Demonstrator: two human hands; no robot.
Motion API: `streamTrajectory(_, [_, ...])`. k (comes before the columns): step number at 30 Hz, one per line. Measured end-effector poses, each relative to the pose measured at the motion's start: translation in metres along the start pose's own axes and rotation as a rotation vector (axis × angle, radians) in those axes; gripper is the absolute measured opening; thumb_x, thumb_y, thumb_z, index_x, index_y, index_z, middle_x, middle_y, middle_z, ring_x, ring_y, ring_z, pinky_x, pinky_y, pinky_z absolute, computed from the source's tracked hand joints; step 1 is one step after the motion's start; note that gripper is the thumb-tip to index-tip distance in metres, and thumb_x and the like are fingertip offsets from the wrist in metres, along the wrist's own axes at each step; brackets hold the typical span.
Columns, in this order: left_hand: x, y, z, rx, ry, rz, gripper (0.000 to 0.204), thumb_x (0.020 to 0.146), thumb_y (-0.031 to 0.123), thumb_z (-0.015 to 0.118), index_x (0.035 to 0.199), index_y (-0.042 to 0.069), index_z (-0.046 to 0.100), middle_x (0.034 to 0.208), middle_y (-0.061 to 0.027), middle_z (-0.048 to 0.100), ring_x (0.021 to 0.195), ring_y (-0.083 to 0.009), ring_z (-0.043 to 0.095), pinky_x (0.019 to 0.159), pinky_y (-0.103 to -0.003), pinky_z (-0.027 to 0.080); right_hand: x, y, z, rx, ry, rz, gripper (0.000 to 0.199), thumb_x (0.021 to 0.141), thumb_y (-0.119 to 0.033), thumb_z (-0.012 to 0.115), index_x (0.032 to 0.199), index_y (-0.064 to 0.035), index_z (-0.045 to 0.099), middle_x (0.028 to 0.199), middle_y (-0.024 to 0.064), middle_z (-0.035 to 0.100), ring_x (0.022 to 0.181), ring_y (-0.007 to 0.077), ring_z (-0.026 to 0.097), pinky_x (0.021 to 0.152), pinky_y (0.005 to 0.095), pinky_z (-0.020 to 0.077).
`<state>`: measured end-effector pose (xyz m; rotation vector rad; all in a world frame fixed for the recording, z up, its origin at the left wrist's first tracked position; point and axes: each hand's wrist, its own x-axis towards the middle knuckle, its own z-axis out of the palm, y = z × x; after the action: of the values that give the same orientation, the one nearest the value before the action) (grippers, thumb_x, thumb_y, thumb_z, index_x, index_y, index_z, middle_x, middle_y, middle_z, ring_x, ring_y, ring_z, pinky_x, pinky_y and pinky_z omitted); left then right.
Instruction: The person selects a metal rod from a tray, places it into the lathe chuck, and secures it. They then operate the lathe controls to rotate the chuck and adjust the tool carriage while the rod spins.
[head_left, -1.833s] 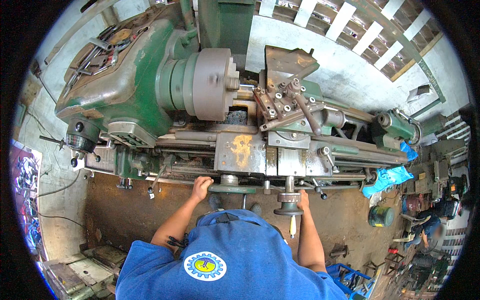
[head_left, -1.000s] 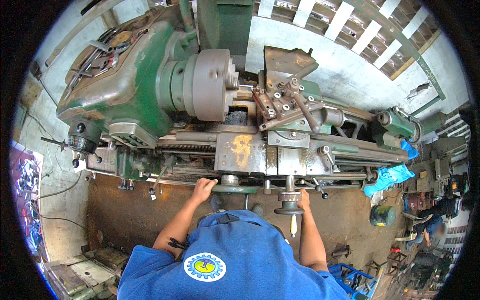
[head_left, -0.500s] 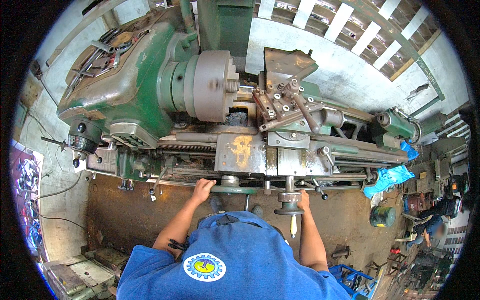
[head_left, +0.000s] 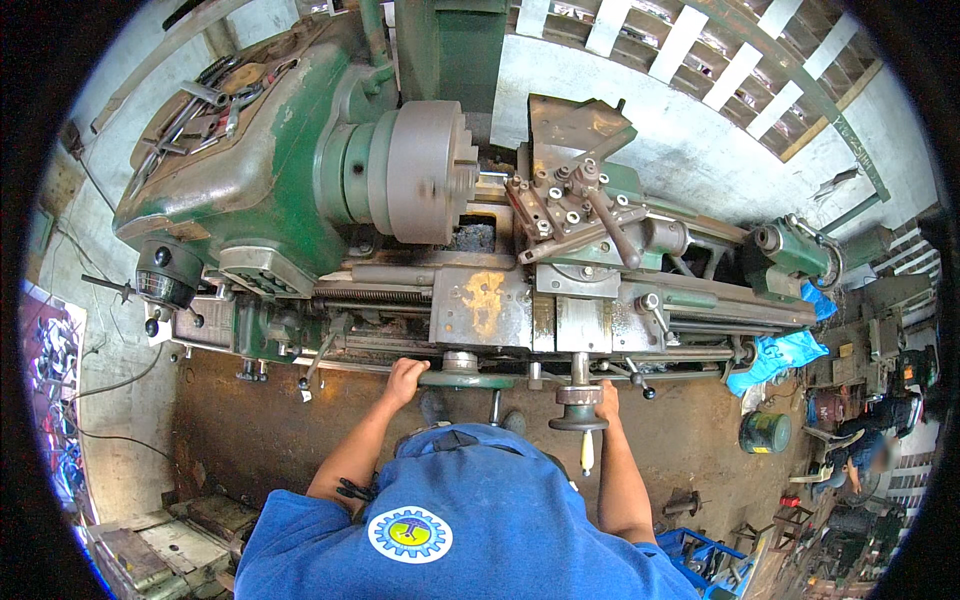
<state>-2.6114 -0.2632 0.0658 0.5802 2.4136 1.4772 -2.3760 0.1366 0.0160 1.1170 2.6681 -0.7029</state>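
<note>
A large green metal lathe stretches across the view. My left hand (head_left: 407,379) is closed on the left rim of the carriage handwheel (head_left: 468,380), a wide green wheel low on the lathe's front. Farther right, my right hand (head_left: 607,399) grips the right side of the smaller cross-slide handwheel (head_left: 578,408), whose pale handle points down; that wheel partly hides the fingers. Above, the tool post (head_left: 575,205) carries a clamped tool and a long lever. To its left is the grey chuck (head_left: 420,172), its jaws facing the tool post.
Loose hand tools (head_left: 205,110) lie on the headstock at the left. The tailstock (head_left: 795,255) stands at the right end, near a blue plastic bag (head_left: 780,362). A green bucket (head_left: 765,432) and a blue crate (head_left: 705,560) are on the floor. Another person (head_left: 860,460) is far right.
The chuck has turned: its dark marks and jaws sit differently. Both my hands remain on their handwheels, with barely any shift.
</note>
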Motion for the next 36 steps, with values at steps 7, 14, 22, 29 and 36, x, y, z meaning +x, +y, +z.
streamTrajectory(7, [-0.004, -0.019, 0.0, 0.068, -0.061, -0.163, 0.036, 0.087, 0.03, 0.055, 0.091, -0.002, 0.069, 0.096, -0.0197, 0.067, 0.096, -0.0374, 0.058, 0.082, -0.042, 0.044, -0.003, -0.006, -0.003, 0.026, 0.028, -0.001, 0.035, 0.06, -0.004, 0.072, 0.09, 0.0046, 0.057, 0.095, 0.0257, 0.063, 0.093, 0.042, 0.062, 0.083, 0.0472, 0.0513])
streamTrajectory(14, [-0.006, -0.027, -0.001, 0.199, -0.091, -0.015, 0.03, 0.09, 0.023, 0.049, 0.093, 0.001, 0.069, 0.096, -0.0172, 0.067, 0.098, -0.0341, 0.058, 0.088, -0.041, 0.042, -0.004, -0.009, -0.007, 0.038, -0.014, 0.047, 0.037, 0.058, -0.001, 0.072, 0.093, 0.0032, 0.059, 0.094, 0.0245, 0.065, 0.094, 0.0415, 0.063, 0.083, 0.0462, 0.0522])
streamTrajectory(22, [-0.002, -0.038, 0.003, -0.008, -0.071, -0.166, 0.038, 0.088, 0.031, 0.049, 0.093, 0.001, 0.071, 0.099, -0.0172, 0.068, 0.101, -0.0313, 0.058, 0.092, -0.039, 0.04, 0.007, 0.008, 0.009, -0.096, -0.062, -0.06, 0.043, 0.054, 0.001, 0.075, 0.094, 0.0011, 0.059, 0.1, 0.0228, 0.063, 0.097, 0.0405, 0.062, 0.084, 0.0445, 0.0535])
streamTrajectory(29, [-0.001, -0.04, 0.007, -0.064, -0.061, -0.188, 0.039, 0.087, 0.034, 0.052, 0.091, 0.0, 0.071, 0.097, -0.0138, 0.069, 0.1, -0.0269, 0.058, 0.093, -0.037, 0.038, 0.006, 0.007, 0.005, -0.024, -0.058, -0.032, 0.041, 0.055, 0.0, 0.075, 0.093, 0.0012, 0.059, 0.099, 0.0232, 0.063, 0.096, 0.0407, 0.062, 0.084, 0.0453, 0.0525])
streamTrajectory(36, [0.002, 0.027, -0.01, 0.08, -0.206, -0.186, 0.047, 0.086, 0.04, 0.057, 0.083, -0.005, 0.067, 0.079, -0.0216, 0.065, 0.08, -0.0334, 0.064, 0.078, -0.039, 0.045, 0.001, 0.004, 0.004, -0.046, 0.01, -0.023, 0.038, 0.057, 0.0, 0.074, 0.094, -0.0003, 0.063, 0.097, 0.024, 0.065, 0.096, 0.0403, 0.063, 0.083, 0.0458, 0.052])
